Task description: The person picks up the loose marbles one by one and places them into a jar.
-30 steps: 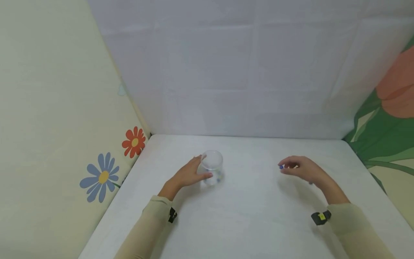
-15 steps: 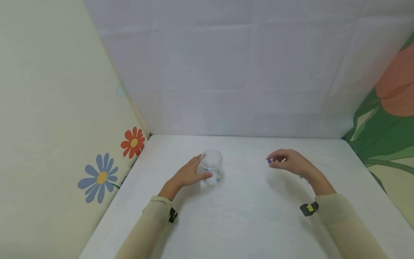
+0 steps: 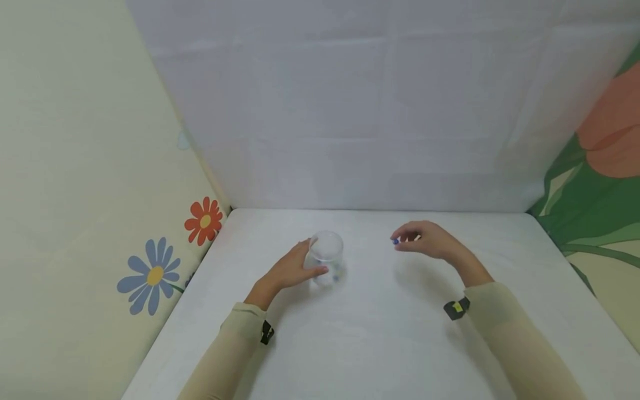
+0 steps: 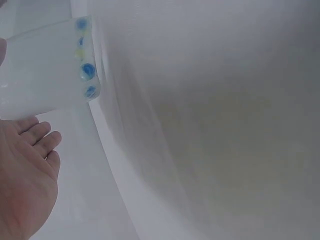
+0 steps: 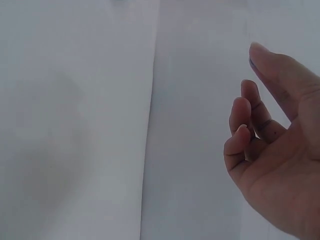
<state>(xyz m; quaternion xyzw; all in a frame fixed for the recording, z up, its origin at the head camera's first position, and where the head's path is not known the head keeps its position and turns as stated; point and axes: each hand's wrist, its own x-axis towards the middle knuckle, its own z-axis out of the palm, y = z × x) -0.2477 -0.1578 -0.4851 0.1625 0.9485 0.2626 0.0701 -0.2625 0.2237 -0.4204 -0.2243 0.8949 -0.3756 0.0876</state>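
Observation:
In the head view a clear cup (image 3: 327, 250) stands upright on the white table, left of its middle. My left hand (image 3: 291, 270) grips its side, thumb in front and fingers behind. Several blue and yellowish marbles (image 4: 87, 71) lie along the cup's bottom in the left wrist view. To the right of the cup, my right hand (image 3: 429, 240) is raised over the tabletop, pinching a small blue marble (image 3: 395, 241) between thumb and fingertips. The right wrist view has the thumb and curled fingers (image 5: 240, 112), while the marble is almost wholly hidden behind the thumb.
A white cloth-covered table (image 3: 370, 333) lies under both arms. Behind it rises a white creased backdrop (image 3: 320, 111). Flower-patterned panels flank the table, with a blue flower (image 3: 155, 275) on the left and a large orange one (image 3: 612, 130) on the right.
My right hand has moved left and a little farther from me with the blue marble, closer to the cup. The left hand and cup have stayed in place.

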